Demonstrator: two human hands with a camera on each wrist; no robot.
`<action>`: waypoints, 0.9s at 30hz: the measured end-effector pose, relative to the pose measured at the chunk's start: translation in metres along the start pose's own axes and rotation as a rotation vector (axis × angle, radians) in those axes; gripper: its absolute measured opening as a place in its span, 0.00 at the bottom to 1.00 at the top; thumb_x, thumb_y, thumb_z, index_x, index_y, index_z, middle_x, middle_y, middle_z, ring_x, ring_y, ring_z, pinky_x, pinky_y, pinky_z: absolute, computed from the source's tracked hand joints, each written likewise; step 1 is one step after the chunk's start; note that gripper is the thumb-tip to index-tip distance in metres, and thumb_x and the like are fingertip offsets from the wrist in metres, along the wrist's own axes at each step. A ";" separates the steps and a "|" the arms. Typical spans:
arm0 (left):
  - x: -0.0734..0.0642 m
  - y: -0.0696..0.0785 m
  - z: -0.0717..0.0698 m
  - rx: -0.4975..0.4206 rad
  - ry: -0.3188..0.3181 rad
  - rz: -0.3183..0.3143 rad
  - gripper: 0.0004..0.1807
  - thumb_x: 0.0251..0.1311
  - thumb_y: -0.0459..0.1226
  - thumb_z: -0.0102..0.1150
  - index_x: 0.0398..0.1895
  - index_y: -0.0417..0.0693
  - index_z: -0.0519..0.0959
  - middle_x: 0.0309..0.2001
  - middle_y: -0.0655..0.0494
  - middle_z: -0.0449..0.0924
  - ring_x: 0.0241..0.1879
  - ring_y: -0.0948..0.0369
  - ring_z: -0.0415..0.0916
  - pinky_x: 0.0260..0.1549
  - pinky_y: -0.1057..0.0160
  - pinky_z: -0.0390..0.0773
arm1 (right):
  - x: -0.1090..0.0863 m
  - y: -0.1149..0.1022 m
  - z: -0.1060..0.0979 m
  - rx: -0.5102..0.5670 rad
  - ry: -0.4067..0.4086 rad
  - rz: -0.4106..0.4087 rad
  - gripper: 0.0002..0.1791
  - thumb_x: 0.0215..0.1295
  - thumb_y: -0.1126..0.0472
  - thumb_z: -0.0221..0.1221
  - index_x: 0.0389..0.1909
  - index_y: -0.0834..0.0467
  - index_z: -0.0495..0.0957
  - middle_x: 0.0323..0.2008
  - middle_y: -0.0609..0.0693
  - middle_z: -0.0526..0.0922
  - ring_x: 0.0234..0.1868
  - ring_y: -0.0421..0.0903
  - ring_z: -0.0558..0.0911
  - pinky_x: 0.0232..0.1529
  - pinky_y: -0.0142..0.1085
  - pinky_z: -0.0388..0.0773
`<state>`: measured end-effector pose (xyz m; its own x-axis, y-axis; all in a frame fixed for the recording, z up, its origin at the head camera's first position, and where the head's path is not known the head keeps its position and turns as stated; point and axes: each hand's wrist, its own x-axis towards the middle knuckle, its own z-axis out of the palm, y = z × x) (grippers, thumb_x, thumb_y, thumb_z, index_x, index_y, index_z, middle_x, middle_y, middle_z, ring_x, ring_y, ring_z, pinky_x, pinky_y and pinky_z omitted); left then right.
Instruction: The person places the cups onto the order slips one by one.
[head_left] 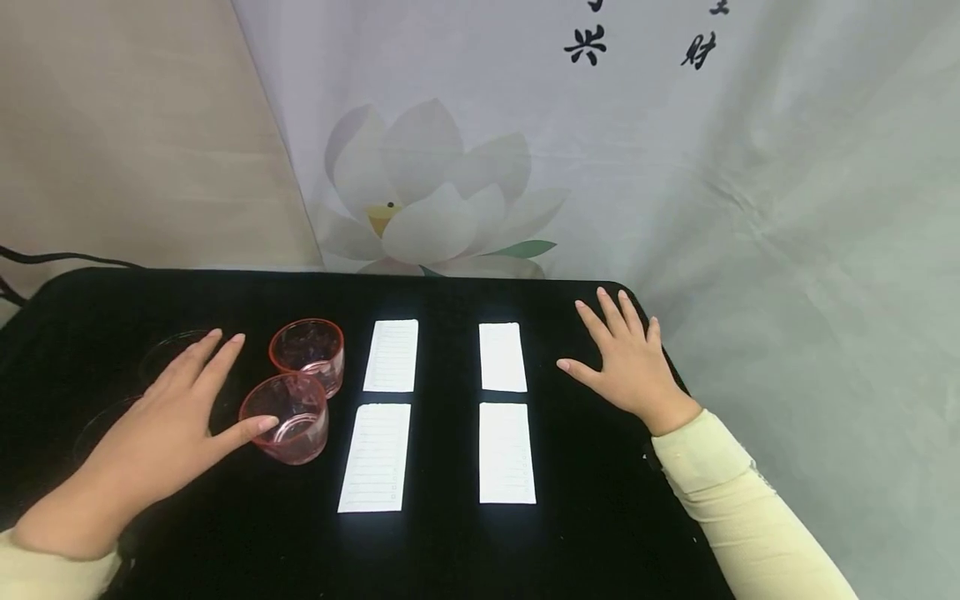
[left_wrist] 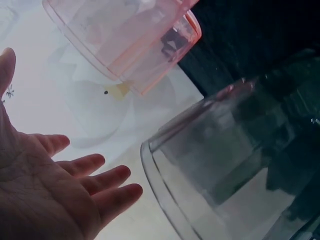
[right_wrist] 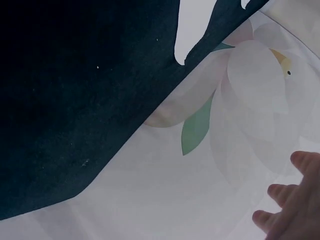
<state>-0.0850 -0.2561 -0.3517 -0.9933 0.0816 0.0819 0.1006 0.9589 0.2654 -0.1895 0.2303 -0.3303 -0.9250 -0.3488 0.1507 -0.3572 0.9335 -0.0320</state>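
My left hand (head_left: 161, 437) hovers at the left of the black table, fingers straight and slightly spread, holding nothing. Its thumb overlaps the near pink-tinted glass (head_left: 303, 446) in the head view; whether they touch I cannot tell. Just behind that glass stands a second pink glass (head_left: 335, 371). Two clear glasses show only as faint rims, partly hidden by the hand; one clear glass (left_wrist: 225, 165) looms large in the left wrist view beside the fingertips. Over the table's right edge, my right hand (head_left: 630, 371) is spread wide with nothing in it.
White lined paper slips lie in two columns mid-table, including a far left slip (head_left: 392, 356) and a near right slip (head_left: 507, 454). Behind the black table (head_left: 442, 550) hangs a white cloth (head_left: 637, 167) with a lotus print. A black cable (head_left: 67, 257) runs at the far left.
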 end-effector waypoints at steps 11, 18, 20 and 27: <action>-0.002 0.008 0.002 -0.091 -0.018 0.008 0.62 0.49 0.62 0.66 0.76 0.41 0.43 0.70 0.26 0.45 0.65 0.26 0.48 0.47 0.21 0.58 | 0.008 -0.004 0.016 0.031 0.005 -0.018 0.50 0.58 0.31 0.57 0.75 0.52 0.52 0.76 0.58 0.46 0.76 0.60 0.42 0.66 0.71 0.42; -0.004 0.012 0.007 -0.191 -0.008 0.011 0.64 0.46 0.60 0.70 0.76 0.40 0.43 0.68 0.25 0.48 0.62 0.26 0.53 0.46 0.23 0.62 | 0.011 -0.005 0.024 0.077 0.021 -0.037 0.50 0.58 0.33 0.58 0.75 0.52 0.54 0.76 0.57 0.49 0.76 0.58 0.44 0.67 0.69 0.44; -0.005 0.012 0.009 -0.215 -0.014 -0.001 0.65 0.45 0.60 0.70 0.76 0.40 0.42 0.68 0.24 0.48 0.62 0.25 0.52 0.45 0.23 0.62 | 0.013 -0.006 0.027 0.091 0.023 -0.042 0.49 0.58 0.33 0.58 0.75 0.52 0.54 0.76 0.57 0.49 0.76 0.58 0.45 0.67 0.69 0.44; -0.009 0.010 0.019 -0.276 -0.014 -0.037 0.66 0.43 0.57 0.74 0.76 0.38 0.42 0.67 0.22 0.49 0.62 0.24 0.53 0.43 0.23 0.63 | 0.018 -0.006 0.038 0.188 0.023 -0.063 0.48 0.58 0.36 0.59 0.74 0.54 0.56 0.75 0.56 0.52 0.75 0.58 0.48 0.68 0.68 0.46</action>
<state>-0.0761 -0.2418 -0.3677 -0.9970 0.0537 0.0550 0.0745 0.8509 0.5200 -0.2088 0.2157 -0.3647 -0.8976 -0.4021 0.1807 -0.4343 0.8769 -0.2059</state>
